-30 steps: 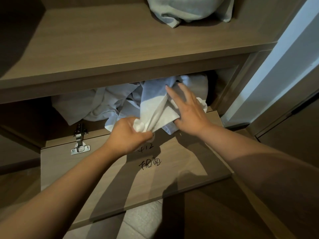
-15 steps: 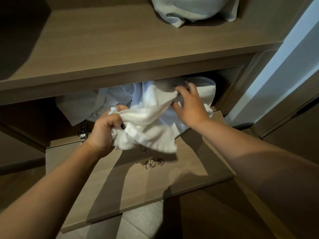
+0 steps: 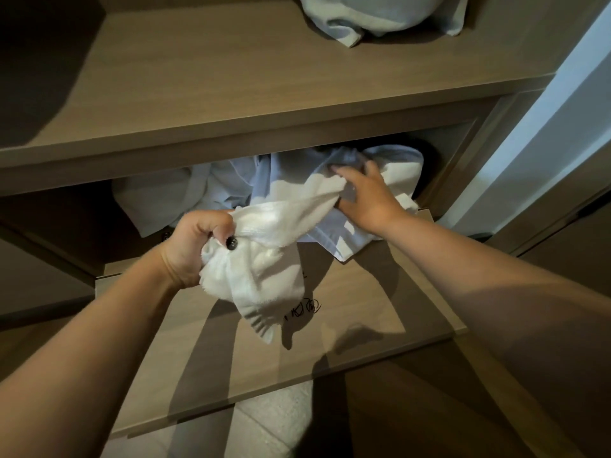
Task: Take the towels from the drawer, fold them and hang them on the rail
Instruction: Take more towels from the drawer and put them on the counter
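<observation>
White and fluffy, the towel (image 3: 261,259) was bunched up in your left hand (image 3: 190,251). Your fingers were curled tight around its top part, and your thumb was tucked in with them. The rest of the towel hung down below your fist, over the wooden flap (image 3: 347,325) that lay open in front of you. One end of the towel stretched up and to the right, toward your other hand.

Your left arm came in from the bottom left, and the back of that hand faced you. Your right arm came in from the bottom right and reached farther in. Your right hand (image 3: 365,196) lay on the pile of cloth (image 3: 251,186) in the open space behind the flap. Its fingers were bent down into a light blue piece (image 3: 334,239), and its thumb was under the stretched end of the white towel. I cannot tell if that hand really had hold of anything.

The flap was brown wood with some black writing (image 3: 302,309) on it, partly hidden by the hanging towel. Your arms made dark shadows across it. Pale floor tiles (image 3: 264,424) showed just under its near edge.

Farther back, the cloth pile filled the low space, pale blue and white all mixed up. Above it was a wide wooden shelf (image 3: 231,94). At the back of that shelf sat another soft bundle (image 3: 380,14) of pale cloth. On the far right stood a light-coloured wall (image 3: 545,153).
</observation>
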A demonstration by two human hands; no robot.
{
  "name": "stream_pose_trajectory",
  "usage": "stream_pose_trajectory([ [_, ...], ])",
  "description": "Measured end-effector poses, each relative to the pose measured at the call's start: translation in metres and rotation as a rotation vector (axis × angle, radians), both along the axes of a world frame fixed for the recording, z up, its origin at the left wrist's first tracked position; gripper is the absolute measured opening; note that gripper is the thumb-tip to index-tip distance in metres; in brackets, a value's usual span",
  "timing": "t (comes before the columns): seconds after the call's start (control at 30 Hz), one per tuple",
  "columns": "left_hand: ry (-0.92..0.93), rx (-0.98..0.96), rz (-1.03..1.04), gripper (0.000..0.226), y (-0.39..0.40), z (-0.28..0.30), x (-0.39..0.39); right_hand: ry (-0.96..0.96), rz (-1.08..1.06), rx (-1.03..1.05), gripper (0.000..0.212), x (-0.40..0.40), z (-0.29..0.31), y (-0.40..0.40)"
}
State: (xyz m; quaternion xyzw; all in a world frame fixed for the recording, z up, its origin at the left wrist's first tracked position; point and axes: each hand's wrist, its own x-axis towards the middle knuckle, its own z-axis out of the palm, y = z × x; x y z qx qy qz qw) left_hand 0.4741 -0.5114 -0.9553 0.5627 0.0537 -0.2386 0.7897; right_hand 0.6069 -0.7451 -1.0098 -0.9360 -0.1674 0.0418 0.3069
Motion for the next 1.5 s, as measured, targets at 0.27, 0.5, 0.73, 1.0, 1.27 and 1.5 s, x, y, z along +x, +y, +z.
stream_pose_trajectory([
  [0.27,-0.060,0.485,0.436,0.007,-0.005,-0.030,0.014,0.138,-0.186,0.469,0.034,-0.005,0.028,0.023],
  [0.5,0.096,0.128,0.405,0.036,-0.012,-0.031,0.031,0.655,0.089,0.653,0.036,-0.050,0.024,0.032],
  [0.73,0.130,0.422,0.317,0.015,-0.031,-0.048,0.045,0.564,0.238,0.471,0.031,-0.050,0.007,0.006],
  [1.0,-0.101,0.629,0.265,0.021,-0.019,-0.038,0.028,0.390,0.078,0.348,0.046,-0.022,-0.004,-0.017],
  [1.27,-0.380,0.670,0.044,0.035,-0.018,-0.004,0.000,0.217,-0.066,0.051,0.057,0.030,0.006,-0.033],
  [1.5,-0.490,0.771,0.000,0.026,-0.021,-0.002,-0.012,0.221,-0.338,0.142,0.042,-0.003,0.020,0.011],
])
